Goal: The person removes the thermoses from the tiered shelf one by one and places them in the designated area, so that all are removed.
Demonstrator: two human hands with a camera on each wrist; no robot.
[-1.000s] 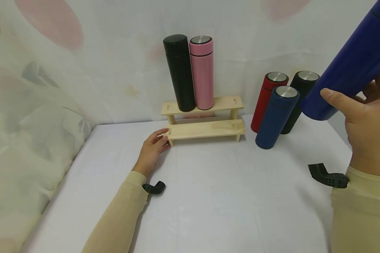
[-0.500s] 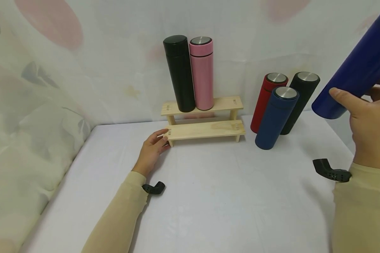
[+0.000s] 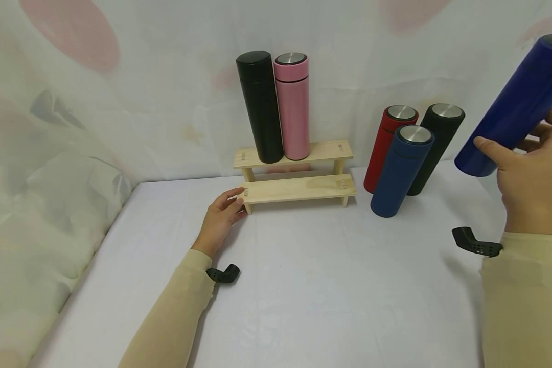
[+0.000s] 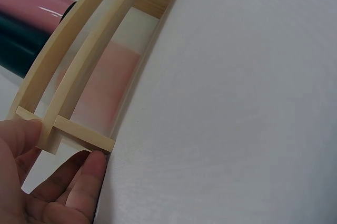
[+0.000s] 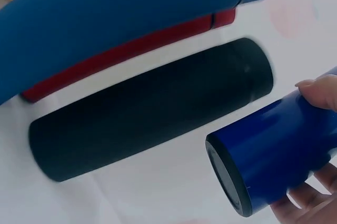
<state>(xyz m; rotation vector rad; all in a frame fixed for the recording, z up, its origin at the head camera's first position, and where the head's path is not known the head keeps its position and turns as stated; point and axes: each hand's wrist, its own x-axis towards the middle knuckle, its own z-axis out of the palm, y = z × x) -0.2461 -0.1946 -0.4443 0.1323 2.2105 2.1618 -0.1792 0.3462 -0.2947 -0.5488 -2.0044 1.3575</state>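
Note:
High at the right of the head view, my right hand (image 3: 529, 174) grips a glossy dark blue thermos flask (image 3: 515, 105), tilted and held above the table. The right wrist view shows the thumb on one side of it and the fingers round the other. My left hand (image 3: 218, 220) holds the left end of a two-step wooden stand (image 3: 299, 189), thumb and fingertips at its lower step in the left wrist view. On the upper step, a black flask (image 3: 261, 112) and a pink flask (image 3: 293, 112) stand side by side.
Right of the stand, a red flask (image 3: 386, 153), a matte blue flask (image 3: 401, 174) and another black flask (image 3: 437, 148) stand grouped on the white-covered table (image 3: 303, 286). Patterned cloth (image 3: 165, 102) hangs behind and at the left.
The dark blue flask first shifts right, then comes lower, so its top end now shows in the head view. My left hand and the standing flasks stay where they were.

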